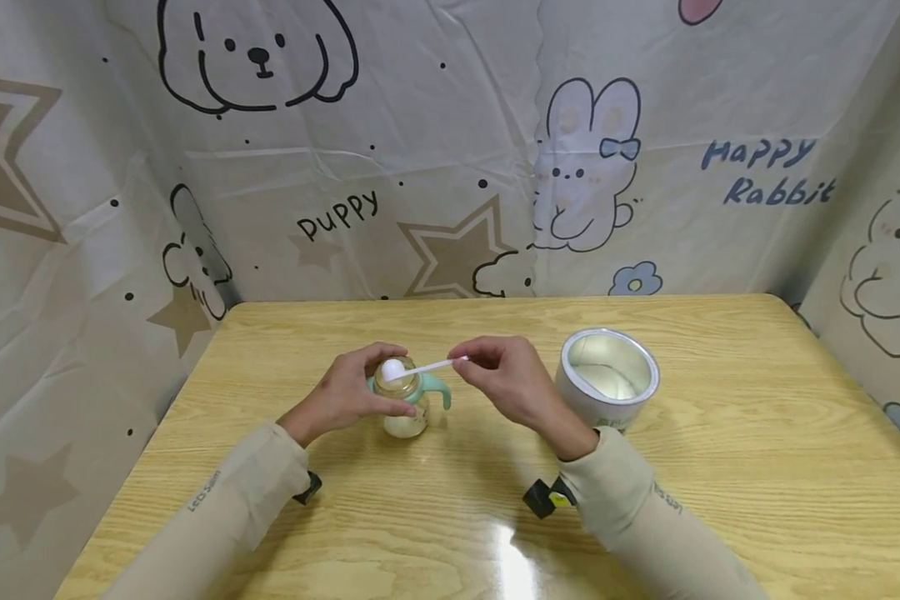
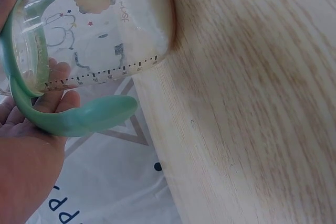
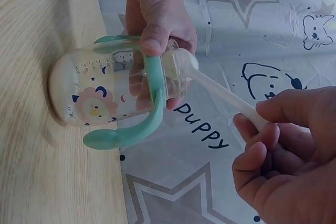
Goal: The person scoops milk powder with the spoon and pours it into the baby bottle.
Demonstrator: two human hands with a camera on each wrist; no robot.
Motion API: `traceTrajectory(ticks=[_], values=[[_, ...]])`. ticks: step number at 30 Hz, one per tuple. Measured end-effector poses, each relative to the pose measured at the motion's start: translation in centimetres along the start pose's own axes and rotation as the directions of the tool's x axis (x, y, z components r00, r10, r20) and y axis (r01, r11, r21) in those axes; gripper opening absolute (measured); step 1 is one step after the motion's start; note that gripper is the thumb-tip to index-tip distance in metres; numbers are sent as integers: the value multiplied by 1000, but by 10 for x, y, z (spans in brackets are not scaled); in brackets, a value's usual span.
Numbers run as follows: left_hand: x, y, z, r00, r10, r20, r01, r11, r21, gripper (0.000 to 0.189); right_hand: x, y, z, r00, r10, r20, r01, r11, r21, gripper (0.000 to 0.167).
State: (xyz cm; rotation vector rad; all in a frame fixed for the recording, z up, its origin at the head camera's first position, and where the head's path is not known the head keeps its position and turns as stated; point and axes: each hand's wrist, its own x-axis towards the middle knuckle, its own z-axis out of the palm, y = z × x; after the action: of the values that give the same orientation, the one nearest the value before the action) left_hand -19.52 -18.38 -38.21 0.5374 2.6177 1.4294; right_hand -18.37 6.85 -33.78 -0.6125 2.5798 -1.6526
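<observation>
My left hand [image 1: 348,387] grips a clear baby bottle [image 3: 118,85] round its neck, at the mint-green handle ring [image 3: 154,77]. The bottle stands on the table and has no cap; pale powder lies in its bottom, seen in the left wrist view [image 2: 152,11]. Between thumb and fingers, my right hand [image 1: 512,379] pinches the end of a long-handled white scoop [image 3: 226,95]. The scoop's bowl [image 1: 393,369] is right at the bottle's mouth and looks full of white powder in the head view.
To the right, behind my right forearm, stands a round white tub [image 1: 607,379], uncovered, with pale powder inside. The wooden table [image 1: 435,517] ends at a printed cloth backdrop [image 1: 450,150] at the back and sides.
</observation>
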Motion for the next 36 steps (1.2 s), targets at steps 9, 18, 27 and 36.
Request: traceTrajectory(ticks=[9,18,27,36], values=[[0,1,-1,1000,13,-2,-13,1000,-1,78,-1,1,0,1000,0,13,0,1000,-9,12],[1,3,-3,1000,4,21,-5,999,33,80,-1,1,0,1000,-13,13,13,1000,-23,12],[3,8,-4,999,-7,47,3,998,69,79,-2,-3,-8,1000,-23,-14,23,999,-29,14],[5,13,-10,994,83,64,-89,992,90,86,-8,-8,-26,999,-1,-49,0,1000,-29,18]])
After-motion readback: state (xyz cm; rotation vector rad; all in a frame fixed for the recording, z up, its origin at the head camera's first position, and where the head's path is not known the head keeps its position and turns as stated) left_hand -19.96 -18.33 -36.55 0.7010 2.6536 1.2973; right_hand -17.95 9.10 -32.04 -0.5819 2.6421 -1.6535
